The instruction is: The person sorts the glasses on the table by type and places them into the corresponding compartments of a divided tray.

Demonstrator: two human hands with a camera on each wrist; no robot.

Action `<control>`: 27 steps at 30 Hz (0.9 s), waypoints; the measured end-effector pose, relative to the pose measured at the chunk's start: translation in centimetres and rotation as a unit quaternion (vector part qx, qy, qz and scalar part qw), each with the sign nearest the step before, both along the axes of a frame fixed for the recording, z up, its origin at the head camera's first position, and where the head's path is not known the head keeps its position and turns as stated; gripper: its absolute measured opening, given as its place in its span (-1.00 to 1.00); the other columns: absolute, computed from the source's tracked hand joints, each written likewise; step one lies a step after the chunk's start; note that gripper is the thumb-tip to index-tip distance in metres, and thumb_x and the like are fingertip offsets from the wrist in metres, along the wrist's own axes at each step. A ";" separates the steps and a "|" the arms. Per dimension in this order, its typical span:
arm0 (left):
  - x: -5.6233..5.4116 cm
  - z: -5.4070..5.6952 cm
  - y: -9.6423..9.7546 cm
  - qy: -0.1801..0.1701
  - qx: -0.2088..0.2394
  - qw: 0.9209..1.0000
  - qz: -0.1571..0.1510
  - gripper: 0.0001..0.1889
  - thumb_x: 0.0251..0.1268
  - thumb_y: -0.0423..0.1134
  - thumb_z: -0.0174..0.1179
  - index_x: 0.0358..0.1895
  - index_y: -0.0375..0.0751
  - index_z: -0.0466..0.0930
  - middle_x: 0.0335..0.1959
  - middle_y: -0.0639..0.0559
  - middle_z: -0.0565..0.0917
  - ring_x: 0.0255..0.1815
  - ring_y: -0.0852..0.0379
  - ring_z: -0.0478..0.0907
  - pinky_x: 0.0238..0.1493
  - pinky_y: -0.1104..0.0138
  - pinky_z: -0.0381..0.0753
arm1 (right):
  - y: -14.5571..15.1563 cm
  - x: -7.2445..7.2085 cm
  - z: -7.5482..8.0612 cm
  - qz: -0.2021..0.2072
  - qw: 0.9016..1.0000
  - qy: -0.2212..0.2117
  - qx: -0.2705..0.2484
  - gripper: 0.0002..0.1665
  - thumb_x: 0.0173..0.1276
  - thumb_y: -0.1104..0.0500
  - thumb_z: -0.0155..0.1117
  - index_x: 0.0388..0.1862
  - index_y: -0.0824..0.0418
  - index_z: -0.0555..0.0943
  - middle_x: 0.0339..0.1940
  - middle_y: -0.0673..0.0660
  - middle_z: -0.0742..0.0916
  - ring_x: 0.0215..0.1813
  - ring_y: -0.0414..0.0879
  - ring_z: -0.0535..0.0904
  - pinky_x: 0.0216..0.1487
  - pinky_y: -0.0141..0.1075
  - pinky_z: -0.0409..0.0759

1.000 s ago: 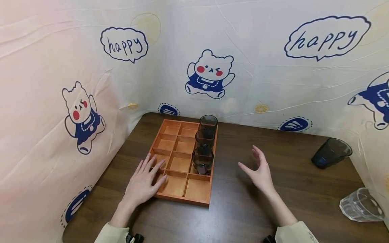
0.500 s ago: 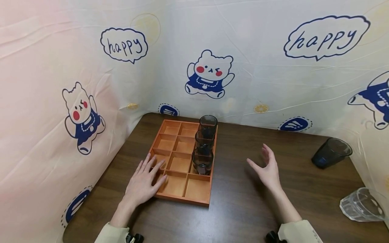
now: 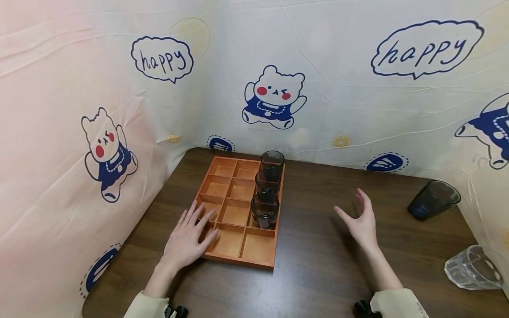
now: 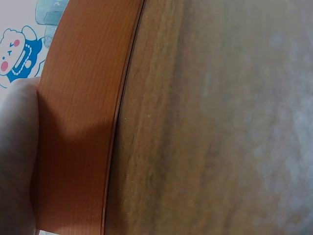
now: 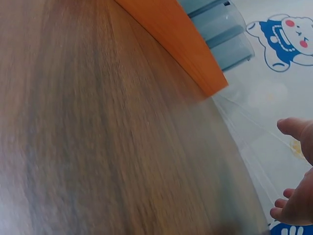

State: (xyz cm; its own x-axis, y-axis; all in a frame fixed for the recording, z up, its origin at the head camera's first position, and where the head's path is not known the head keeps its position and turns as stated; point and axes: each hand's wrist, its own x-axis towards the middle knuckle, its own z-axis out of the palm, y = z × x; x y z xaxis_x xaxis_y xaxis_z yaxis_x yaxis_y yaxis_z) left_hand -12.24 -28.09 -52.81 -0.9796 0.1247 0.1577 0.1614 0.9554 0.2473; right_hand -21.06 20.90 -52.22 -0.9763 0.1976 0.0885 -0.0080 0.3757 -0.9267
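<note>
An orange-brown wooden tray (image 3: 256, 264) divided into square compartments lies on the table, left of the middle. My left hand (image 3: 187, 240) rests on its near left corner, fingers spread over the compartments. Three dark glass cups stand in the tray's right column: a far one (image 3: 272, 160), a middle one (image 3: 267, 181) and a near one (image 3: 265, 211). My right hand (image 3: 362, 221) is held over the table to the right of the tray, thumb and fingers apart, holding nothing. In the right wrist view its fingers (image 5: 296, 128) show at the right edge.
A dark cup (image 3: 433, 201) stands at the far right of the table. Nearer, a clear faceted glass (image 3: 473, 268) is close to the right edge. A printed cloth (image 3: 318, 106) hangs around the back and sides of the brown table (image 3: 310, 282).
My right hand has moved to the right, away from the tray and toward the dark cup, keeping its fingers apart. The left hand, tray and cups have stayed in place.
</note>
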 end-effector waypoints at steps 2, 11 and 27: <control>0.0 0.0 0.0 0.000 0.000 1.000 0.000 -0.29 0.58 0.24 0.23 0.67 0.10 0.44 0.72 -0.23 0.40 0.87 -0.26 0.01 0.82 -0.25 0.05 | 0.3 0.0 0.0 -0.003 1.000 -0.003 0.000 0.13 0.42 0.21 0.57 0.80 0.24 0.14 0.73 0.47 0.37 0.77 0.40 0.26 0.75 0.30 0.26; 0.0 -0.1 0.0 0.002 0.000 1.000 -0.001 -0.29 0.58 0.24 0.23 0.67 0.10 0.44 0.71 -0.23 0.40 0.87 -0.25 0.02 0.82 -0.24 0.05 | 1.5 -0.2 -0.3 -0.011 1.000 -0.010 -0.007 0.17 0.44 0.22 0.56 0.83 0.23 0.07 0.74 0.49 0.34 0.77 0.42 0.25 0.76 0.29 0.24; 0.0 0.1 0.1 0.003 0.001 1.000 -0.001 -0.29 0.57 0.23 0.24 0.66 0.09 0.45 0.71 -0.24 0.41 0.87 -0.26 0.03 0.81 -0.26 0.06 | 3.8 -0.4 -0.1 -0.069 0.991 -0.056 -0.097 0.21 0.52 0.18 0.50 0.88 0.12 -0.07 0.83 0.32 0.27 0.81 0.26 0.22 0.85 0.11 0.16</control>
